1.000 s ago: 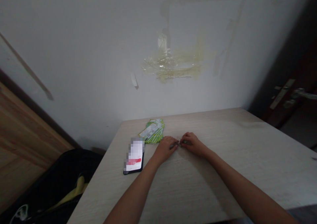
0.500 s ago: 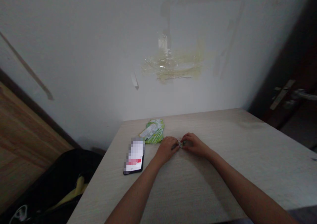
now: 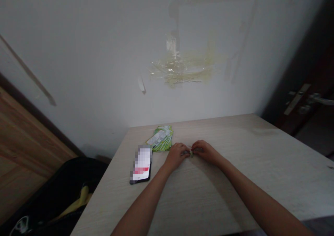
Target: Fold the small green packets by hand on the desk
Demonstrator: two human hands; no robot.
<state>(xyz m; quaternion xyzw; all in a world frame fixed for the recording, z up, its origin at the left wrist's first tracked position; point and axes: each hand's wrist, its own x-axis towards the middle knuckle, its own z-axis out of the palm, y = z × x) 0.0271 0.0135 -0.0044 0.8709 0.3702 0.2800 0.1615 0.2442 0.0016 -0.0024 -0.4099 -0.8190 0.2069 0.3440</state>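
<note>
My left hand [image 3: 177, 154] and my right hand [image 3: 205, 150] meet over the middle of the table, fingertips almost touching. Between them is a small, crumpled piece [image 3: 191, 154] with green on it, too small and too covered by fingers to name. Both hands are closed in a pinch on it. Just left of my left hand lies a fanned stack of green printed packets [image 3: 163, 140]. A phone [image 3: 142, 164] with a lit, blurred screen lies face up nearer to me, left of my left forearm.
The pale wood-grain table [image 3: 261, 159] stands against a white wall with peeling clear tape [image 3: 180, 69]. Below its left edge is a dark bag or bin [image 3: 60, 194] with something yellow [image 3: 78, 203]. A dark door with a metal handle [image 3: 319, 98] is at right.
My fingers have shifted slightly around the small piece, and its green part now shows lower between the fingertips. The packets and phone have stayed in place.
</note>
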